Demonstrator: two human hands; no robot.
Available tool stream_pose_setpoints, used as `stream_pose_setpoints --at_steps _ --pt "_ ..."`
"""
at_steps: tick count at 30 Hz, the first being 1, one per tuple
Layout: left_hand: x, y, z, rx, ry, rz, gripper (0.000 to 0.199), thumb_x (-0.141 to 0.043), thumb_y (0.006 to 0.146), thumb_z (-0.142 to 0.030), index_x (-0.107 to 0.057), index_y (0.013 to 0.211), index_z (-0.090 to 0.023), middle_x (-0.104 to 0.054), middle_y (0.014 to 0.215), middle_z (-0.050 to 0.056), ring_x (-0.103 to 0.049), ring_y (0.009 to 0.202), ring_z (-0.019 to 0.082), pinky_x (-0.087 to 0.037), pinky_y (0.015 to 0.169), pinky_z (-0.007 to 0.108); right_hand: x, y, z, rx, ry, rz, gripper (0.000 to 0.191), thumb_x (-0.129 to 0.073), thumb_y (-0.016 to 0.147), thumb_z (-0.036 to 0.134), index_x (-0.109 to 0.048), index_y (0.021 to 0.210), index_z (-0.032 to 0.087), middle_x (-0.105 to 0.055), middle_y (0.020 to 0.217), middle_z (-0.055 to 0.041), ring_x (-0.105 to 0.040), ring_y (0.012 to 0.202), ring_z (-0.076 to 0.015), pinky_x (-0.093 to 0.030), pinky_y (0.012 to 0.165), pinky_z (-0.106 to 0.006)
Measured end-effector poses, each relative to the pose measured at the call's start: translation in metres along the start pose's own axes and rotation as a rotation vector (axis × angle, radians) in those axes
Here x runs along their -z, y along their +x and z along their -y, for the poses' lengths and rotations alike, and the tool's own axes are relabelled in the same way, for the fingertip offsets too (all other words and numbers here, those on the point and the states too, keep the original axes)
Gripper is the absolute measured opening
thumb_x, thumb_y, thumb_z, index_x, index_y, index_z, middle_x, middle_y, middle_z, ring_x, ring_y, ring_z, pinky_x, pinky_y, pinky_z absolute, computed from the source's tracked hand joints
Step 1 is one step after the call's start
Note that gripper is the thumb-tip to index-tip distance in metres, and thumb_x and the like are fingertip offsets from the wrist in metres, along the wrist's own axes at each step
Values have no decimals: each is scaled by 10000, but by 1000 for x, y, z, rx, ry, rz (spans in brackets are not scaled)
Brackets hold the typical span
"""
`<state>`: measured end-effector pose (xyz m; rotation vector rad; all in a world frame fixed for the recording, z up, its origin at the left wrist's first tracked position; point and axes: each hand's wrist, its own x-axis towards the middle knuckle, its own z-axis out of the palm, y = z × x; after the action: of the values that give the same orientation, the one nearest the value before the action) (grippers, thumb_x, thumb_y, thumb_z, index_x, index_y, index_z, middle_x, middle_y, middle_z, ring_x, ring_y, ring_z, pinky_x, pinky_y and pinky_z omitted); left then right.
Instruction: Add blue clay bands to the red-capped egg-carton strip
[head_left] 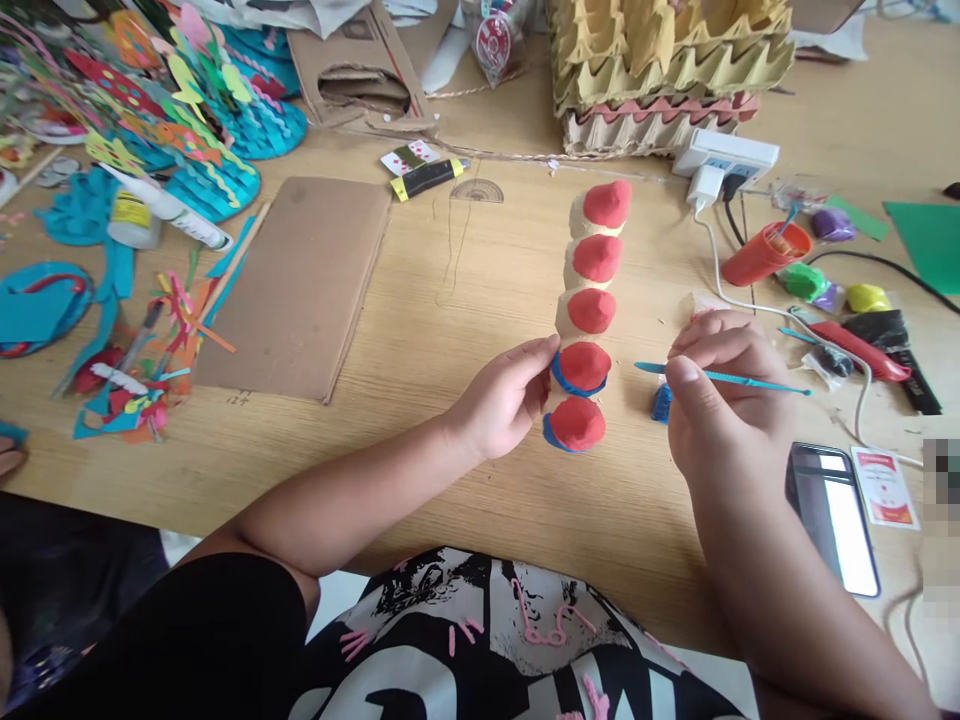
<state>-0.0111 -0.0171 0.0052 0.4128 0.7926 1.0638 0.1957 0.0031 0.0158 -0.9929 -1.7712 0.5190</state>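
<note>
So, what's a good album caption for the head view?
Left hand holding a row of red-topped mounds, two edged blue; right hand holding a blue tool.

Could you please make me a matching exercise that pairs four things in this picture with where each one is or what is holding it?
Column one
1. Thin blue tool
2. Strip of red-topped bumps
3. Phone
4. Brown cardboard sheet

Column two
A. Beside a red-and-white card
B. Held at its side by the left hand
C. Lying flat, to the left of both hands
D. Held by the right hand

Right pairs: 1-D, 2-B, 3-A, 4-C
</note>
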Motion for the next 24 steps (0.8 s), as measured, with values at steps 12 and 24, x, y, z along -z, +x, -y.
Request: stream_pose_setpoints --at_steps 12,24 --pt "-9 -8 -10 90 -93 83 253 -665 999 -448 -678 935 -203 -689 901 10 -619 795 123 -535 740 247 -6 -5 27 76 2 -8 157 -744 943 417 -699 856 294 -562 908 -38 -596 886 -239 -521 843 -485" --pt "-8 -10 -7 110 -120 101 295 -727 958 -461 -657 885 -184 -665 840 8 -599 750 116 -522 726 250 -2 -5 31 240 -85 70 61 -806 902 298 -748 923 301 -573 950 -29 -609 887 -213 -528 794 -445"
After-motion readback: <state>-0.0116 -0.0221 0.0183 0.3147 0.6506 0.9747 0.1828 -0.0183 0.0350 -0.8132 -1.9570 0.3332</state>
